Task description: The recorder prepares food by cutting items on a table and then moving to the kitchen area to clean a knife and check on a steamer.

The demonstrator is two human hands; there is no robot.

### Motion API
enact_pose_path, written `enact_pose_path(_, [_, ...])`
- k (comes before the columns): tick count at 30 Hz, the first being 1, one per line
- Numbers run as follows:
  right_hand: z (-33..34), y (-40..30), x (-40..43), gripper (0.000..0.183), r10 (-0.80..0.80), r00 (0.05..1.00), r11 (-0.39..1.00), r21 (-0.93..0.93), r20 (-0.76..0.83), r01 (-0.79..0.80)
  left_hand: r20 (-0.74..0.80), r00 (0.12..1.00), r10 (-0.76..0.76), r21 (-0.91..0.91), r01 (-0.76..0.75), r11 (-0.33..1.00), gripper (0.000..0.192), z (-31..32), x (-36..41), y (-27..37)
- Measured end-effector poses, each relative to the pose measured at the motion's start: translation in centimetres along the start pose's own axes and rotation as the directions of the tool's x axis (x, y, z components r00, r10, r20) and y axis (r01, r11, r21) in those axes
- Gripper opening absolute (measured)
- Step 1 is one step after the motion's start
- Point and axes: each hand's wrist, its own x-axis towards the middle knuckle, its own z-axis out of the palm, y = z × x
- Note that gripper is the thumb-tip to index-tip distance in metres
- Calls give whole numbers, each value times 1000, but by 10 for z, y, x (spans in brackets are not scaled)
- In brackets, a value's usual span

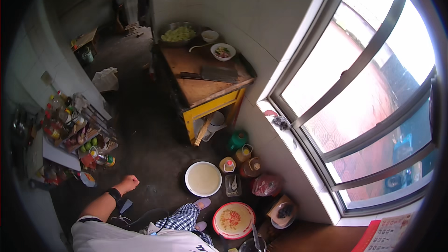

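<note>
My left hand (130,183), with a black band on its wrist, is at the lower left above the dark floor. Its fingers are curled in, and nothing shows in them. My right hand is out of view. To the right stands a white basin (203,179) of pale liquid. Beside it, a clear container (233,185) has a white spoon in it. Below these, a red-rimmed round dish (217,217) bears orange-red pieces. A knife blade (256,236) lies across a dark round vessel at the bottom edge, partly cut off.
Ahead, a wooden-topped yellow table (213,104) carries a cleaver (218,74), two white bowls and a metal basin of chopped greens (178,34). Oil jugs (250,167) and a red bag (266,184) stand by the right wall, below a window. A rack (82,134) of bottles and vegetables is left.
</note>
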Motion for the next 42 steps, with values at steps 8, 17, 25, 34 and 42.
enact_pose_path(8, [9,-9,5,49,-221,966,972,44,-131,229,-112,950,-293,-66,287,956,17,-50,-146,-119])
enact_pose_path(17, [36,-4,7,35,-2,994,949,-314,111,36,-157,845,-511,-262,463,846,24,-65,-221,-187])
enact_pose_path(25, [32,-199,9,28,-430,884,875,-157,184,458,-245,895,-372,-189,332,924,30,-99,-154,-216])
enact_pose_path(34, [44,-451,13,20,-627,700,695,-159,342,701,-436,854,-284,-90,272,958,29,-209,-94,-241])
enact_pose_path(42, [52,-638,51,13,-723,500,552,-37,477,833,-545,805,-233,-191,151,970,30,-250,-21,-206])
